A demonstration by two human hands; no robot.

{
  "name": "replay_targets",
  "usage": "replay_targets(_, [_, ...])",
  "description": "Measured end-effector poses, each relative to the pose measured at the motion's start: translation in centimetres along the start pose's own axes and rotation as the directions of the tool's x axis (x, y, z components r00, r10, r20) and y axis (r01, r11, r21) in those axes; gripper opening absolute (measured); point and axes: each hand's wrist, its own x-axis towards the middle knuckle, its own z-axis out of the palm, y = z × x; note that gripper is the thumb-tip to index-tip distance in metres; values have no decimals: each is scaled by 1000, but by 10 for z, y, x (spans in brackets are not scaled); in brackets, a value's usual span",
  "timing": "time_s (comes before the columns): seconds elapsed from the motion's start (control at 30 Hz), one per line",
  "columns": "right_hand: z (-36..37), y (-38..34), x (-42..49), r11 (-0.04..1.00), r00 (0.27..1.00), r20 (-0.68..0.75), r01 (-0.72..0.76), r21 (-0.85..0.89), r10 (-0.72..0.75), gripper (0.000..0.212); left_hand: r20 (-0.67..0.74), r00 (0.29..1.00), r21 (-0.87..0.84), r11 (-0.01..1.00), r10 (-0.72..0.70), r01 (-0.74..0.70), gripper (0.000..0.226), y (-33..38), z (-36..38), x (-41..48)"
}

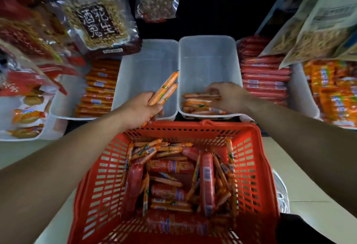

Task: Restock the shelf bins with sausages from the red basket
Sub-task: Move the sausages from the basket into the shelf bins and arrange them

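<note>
1. At the left end of the shelf, a clear left bin [63,98] holds orange-wrapped sausages [98,89] laid crosswise in a stack from the front edge to the back. A peanut bag [100,21] hangs above it.
2. The left arm reaches forward from the lower left corner and passes the basket's left rim. The left hand [143,106] is at the shelf's front edge, thumb side up. Its fingers [157,108] are curled round a small bundle of thin sausages [166,87]. The bundle tilts up and to the right, and its tips reach the wall shared by the two middle bins.
3. The middle-left bin [146,60], clear plastic, lies just behind that hand.
4. The red basket [258,166] sits below the shelf's front edge, between the two arms. Inside it is a jumbled sausage pile [170,176] of thin orange sticks and thicker red ones.
5. The middle-right bin [208,50] touches its neighbour side by side. At its front end lies a layer of loose orange sausages [199,104].
6. The right arm comes in from the right edge, angled forward and left. The right hand [228,97] is palm down inside the front end of that bin, with its fingers on the layer. The hand is blurred, so I cannot tell whether they grip a sausage or merely touch.
7. Further right is a stack of red sausages [264,81], then orange packets [332,89] at the shelf's right end.
</note>
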Motion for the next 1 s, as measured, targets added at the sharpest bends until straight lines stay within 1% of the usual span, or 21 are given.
replay_targets(0.07, [-3, 12, -8, 997, 992, -125, -13, 82, 23, 37, 17, 999, 47, 998, 40, -41, 7, 10, 4, 14])
replay_targets(0.13, [-7, 25, -18, 995, 975, -220, -13, 102, 35, 31, 15, 995, 122, 988, 94, -95, 5, 24, 13, 35])
replay_targets(0.23, [-9, 43, -33, 982, 932, -349, -36, 185, 100, 24, 7, 987, 176, 972, 160, -159, 6, 48, 33, 67])
replay_targets(0.3, [-8, 51, -45, 966, 903, -399, -63, 249, 162, 23, 41, 982, 274, 943, 184, -189, 6, 61, 50, 84])
replay_targets(0.37, [-5, 58, -55, 953, 895, -399, -84, 293, 201, 23, 96, 979, 398, 895, 178, -202, 11, 67, 68, 97])
replay_targets(0.4, [-2, 61, -59, 949, 897, -390, -92, 300, 210, 23, 113, 979, 433, 878, 172, -204, 18, 68, 75, 102])
replay_targets(0.5, [6, 65, -64, 951, 903, -373, -101, 292, 211, 21, 133, 978, 452, 868, 160, -204, 31, 68, 92, 110])
replay_targets(0.6, [12, 59, -61, 965, 906, -385, -78, 252, 174, 20, 153, 977, 480, 853, 147, -204, 37, 66, 98, 114])
replay_targets(0.7, [15, 53, -54, 978, 903, -409, -52, 200, 132, 20, 115, 967, 501, 827, 226, -254, 40, 62, 97, 120])
replay_targets(0.8, [18, 54, -48, 983, 899, -422, -47, 180, 120, 22, 73, 955, 473, 833, 287, -286, 41, 58, 96, 129])
replay_targets(0.87, [21, 54, -45, 985, 899, -423, -46, 169, 115, 26, 44, 942, 505, 806, 332, -308, 47, 57, 97, 134])
replay_targets(0.9, [22, 55, -45, 985, 897, -428, -40, 165, 109, 28, 38, 938, 528, 790, 346, -312, 49, 57, 99, 136])
replay_targets(1.0, [24, 57, -44, 987, 895, -436, -28, 157, 95, 33, 54, 937, 571, 759, 346, -314, 43, 55, 104, 142])
